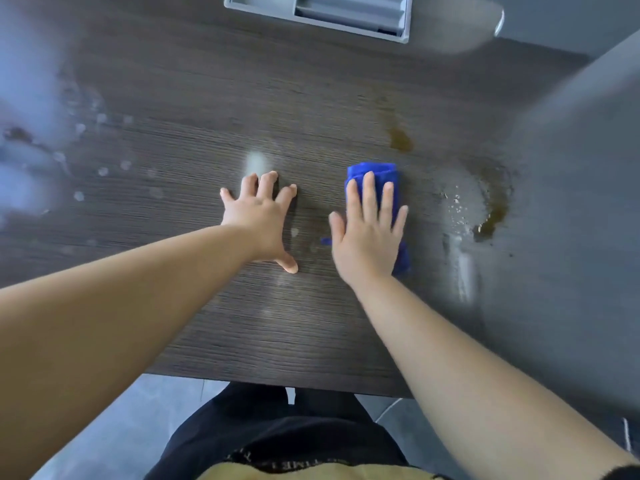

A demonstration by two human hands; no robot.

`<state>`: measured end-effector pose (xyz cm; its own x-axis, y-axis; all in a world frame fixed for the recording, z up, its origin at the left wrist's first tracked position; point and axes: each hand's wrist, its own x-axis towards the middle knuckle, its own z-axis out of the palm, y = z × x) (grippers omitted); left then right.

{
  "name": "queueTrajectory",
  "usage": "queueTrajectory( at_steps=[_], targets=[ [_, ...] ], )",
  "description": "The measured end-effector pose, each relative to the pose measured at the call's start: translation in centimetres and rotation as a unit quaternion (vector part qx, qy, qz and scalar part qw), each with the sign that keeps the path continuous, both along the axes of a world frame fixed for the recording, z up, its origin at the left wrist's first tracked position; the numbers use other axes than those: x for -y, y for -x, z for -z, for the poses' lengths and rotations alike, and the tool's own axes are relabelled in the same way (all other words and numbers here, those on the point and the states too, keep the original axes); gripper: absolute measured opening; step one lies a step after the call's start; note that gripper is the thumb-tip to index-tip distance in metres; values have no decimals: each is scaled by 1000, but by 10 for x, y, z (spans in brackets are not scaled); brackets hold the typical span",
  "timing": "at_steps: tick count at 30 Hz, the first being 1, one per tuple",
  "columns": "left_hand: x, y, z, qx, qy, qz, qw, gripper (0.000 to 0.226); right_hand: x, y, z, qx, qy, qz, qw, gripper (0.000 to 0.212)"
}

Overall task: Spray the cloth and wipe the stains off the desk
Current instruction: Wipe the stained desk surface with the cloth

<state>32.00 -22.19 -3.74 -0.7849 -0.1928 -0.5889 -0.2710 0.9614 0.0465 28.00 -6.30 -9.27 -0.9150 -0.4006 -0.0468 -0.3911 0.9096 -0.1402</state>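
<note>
A folded blue cloth lies on the dark wood-grain desk, pressed flat under my right hand. My left hand rests palm down on the desk to the left of it, fingers spread, holding nothing. A brown stain sits just beyond the cloth. To the right, a larger brown smear curves around a wet, foamy patch. At the far left there is a dark stain amid pale droplets. No spray bottle is in view.
A grey plastic cable tray is set into the desk at the far edge. The desk's near edge runs just above my dark trousers. A grey blurred surface fills the right side. Wet streaks mark the desk at right.
</note>
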Motion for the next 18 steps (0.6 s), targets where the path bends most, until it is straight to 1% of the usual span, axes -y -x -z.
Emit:
queueTrajectory(
  at_steps=[1, 3, 4, 5, 6, 7, 8, 10, 11, 12, 13, 14, 15, 17, 18],
  targets=[
    [0, -1, 0, -2, 2, 0, 1000, 132, -6, -11, -1, -3, -7, -69, 998, 59],
    [1, -1, 0, -4, 6, 3, 1000, 132, -38, -25, -2, -7, -22, -242, 970, 55],
    [1, -1, 0, -3, 5, 3, 1000, 132, -57, -23, -3, -2, -24, -309, 951, 53],
    [0, -1, 0, -3, 4, 3, 1000, 132, -75, -14, -2, -5, -28, -342, 939, 52],
    [0, -1, 0, -3, 4, 2, 1000, 132, -86, -1, 0, -10, -36, -341, 939, 52],
    [0, -1, 0, -2, 6, 2, 1000, 133, -89, 13, 1, -15, -38, -311, 949, 52],
    [0, -1, -1, 1, 7, 2, 1000, 133, -85, 28, 0, -16, -32, -256, 966, 52],
    [0, 0, -2, 6, 7, -2, 1000, 133, -59, 46, -3, 8, -15, -108, 994, 52],
    [0, 0, -2, 7, 7, -5, 1000, 133, -42, 46, -2, 24, -8, -37, 999, 53],
    [0, 0, -3, 8, 6, -7, 1000, 133, -27, 42, -2, 35, -8, 12, 999, 55],
    [-1, -1, -3, 8, 6, -9, 1000, 133, -17, 30, -2, 35, -14, 24, 999, 57],
    [-1, -1, -3, 3, 4, -12, 1000, 132, -15, 16, -2, 21, -18, -3, 1000, 59],
    [-1, 0, -3, -6, -3, -23, 1000, 131, -20, 1, -4, 13, -21, -62, 998, 59],
    [0, 6, -7, -33, -23, -65, 997, 131, -48, -17, -3, 15, -29, -198, 980, 57],
    [2, 12, -10, -47, -26, -86, 995, 133, -66, -20, -1, 16, -31, -243, 969, 55]
  ],
)
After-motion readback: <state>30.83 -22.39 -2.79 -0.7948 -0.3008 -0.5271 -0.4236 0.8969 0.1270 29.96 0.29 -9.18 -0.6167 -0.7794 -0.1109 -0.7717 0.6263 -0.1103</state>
